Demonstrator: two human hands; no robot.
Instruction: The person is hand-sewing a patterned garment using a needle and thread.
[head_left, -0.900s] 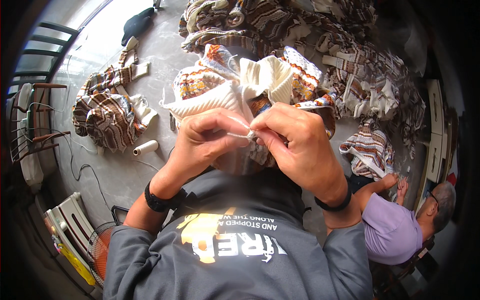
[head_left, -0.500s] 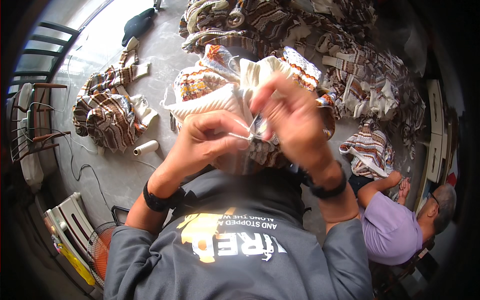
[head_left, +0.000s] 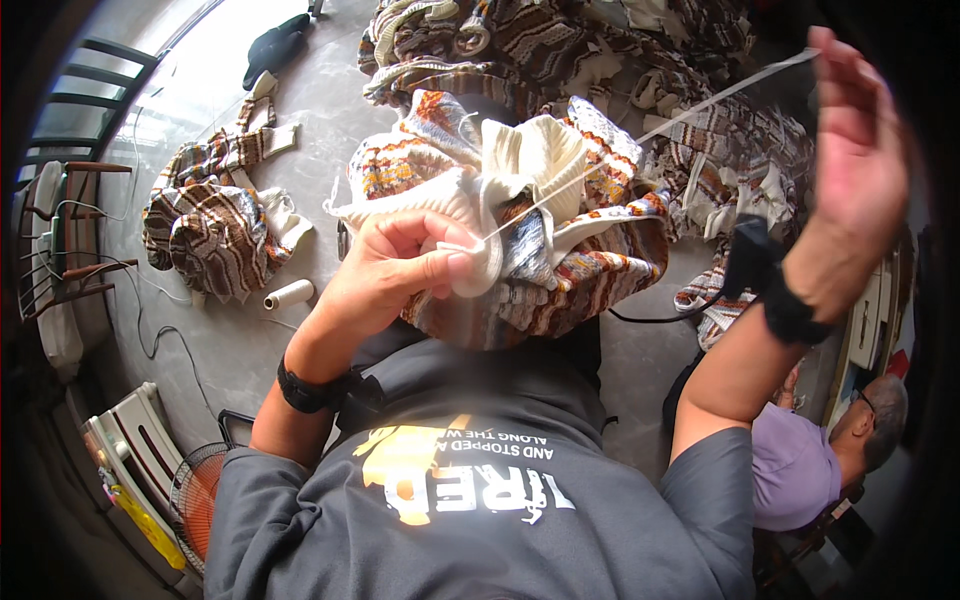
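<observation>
My left hand [head_left: 405, 265] is closed, pinching the cream ribbed edge [head_left: 475, 275] of a patterned knit sweater [head_left: 610, 260] bunched in front of me. A white thread [head_left: 646, 140] runs taut from that pinch up to my right hand [head_left: 855, 150], raised at the upper right with its fingertips closed on the thread. The sweater shows orange, blue, brown and cream bands, with a folded cream ribbed part [head_left: 530, 150] on top. Part of it lies hidden behind my left hand.
Knit garments pile at the back [head_left: 520, 40], right [head_left: 720, 160] and left [head_left: 220, 225]. A white cone [head_left: 290, 295] lies on the grey floor near cables. A chair [head_left: 85, 230] and fan [head_left: 195, 500] are left. A co-worker [head_left: 790, 470] sits lower right beside drawers [head_left: 865, 310].
My right hand has moved from the pinch at centre far up and right, drawing the thread out long. My left hand has stayed at the cream knit. The co-worker has shifted slightly.
</observation>
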